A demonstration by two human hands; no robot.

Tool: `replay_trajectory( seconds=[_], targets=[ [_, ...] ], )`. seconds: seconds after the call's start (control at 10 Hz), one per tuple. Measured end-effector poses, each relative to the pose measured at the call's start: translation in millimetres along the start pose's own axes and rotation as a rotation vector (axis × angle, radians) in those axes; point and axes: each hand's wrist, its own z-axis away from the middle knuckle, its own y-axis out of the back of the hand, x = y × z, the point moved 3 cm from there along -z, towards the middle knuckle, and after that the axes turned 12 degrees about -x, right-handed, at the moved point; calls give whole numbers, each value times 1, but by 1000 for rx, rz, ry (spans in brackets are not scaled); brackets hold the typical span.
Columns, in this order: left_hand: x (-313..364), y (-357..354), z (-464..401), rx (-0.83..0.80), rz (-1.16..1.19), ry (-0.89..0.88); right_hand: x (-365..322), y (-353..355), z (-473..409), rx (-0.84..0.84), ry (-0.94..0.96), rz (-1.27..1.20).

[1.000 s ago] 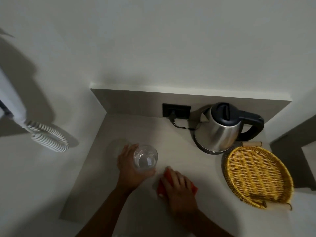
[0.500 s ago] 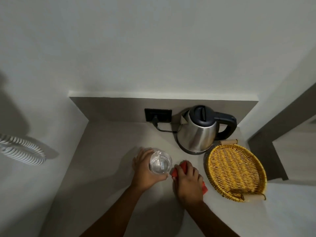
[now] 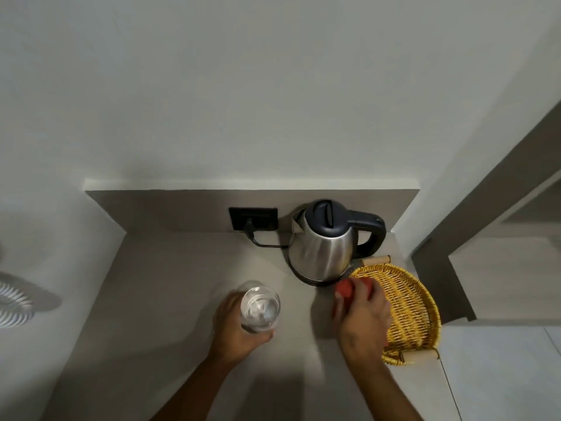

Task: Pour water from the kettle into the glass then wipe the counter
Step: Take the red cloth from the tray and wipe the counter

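Note:
A clear glass with water in it is held by my left hand, just above or on the grey counter. My right hand presses a red cloth onto the counter between the glass and the basket, just in front of the kettle. The steel kettle with a black lid and handle stands upright on its base at the back, plugged into a black wall socket.
A yellow wicker basket with wooden handles sits on the counter's right end, touching my right hand's side. A coiled white cord hangs on the left wall. A dark door frame stands to the right.
My right hand has slid the red cloth to the right, toward the kettle base and the basket. My left hand keeps hold of the glass. The camera view has shifted.

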Motion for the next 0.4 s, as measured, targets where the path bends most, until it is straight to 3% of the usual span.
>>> replay_trajectory(
  seconds=[0.1,0.2,0.4],
  targets=[
    [-10,-9,1,-9,-26,-2,36,3,-29,-108,-195,25],
    [-15,-9,8,16,-24,-4,48,-14,-34,-228,-180,94],
    [-15,-5,-1,-58,-70,2,43,-17,-46,-205,-159,102]
  ],
)
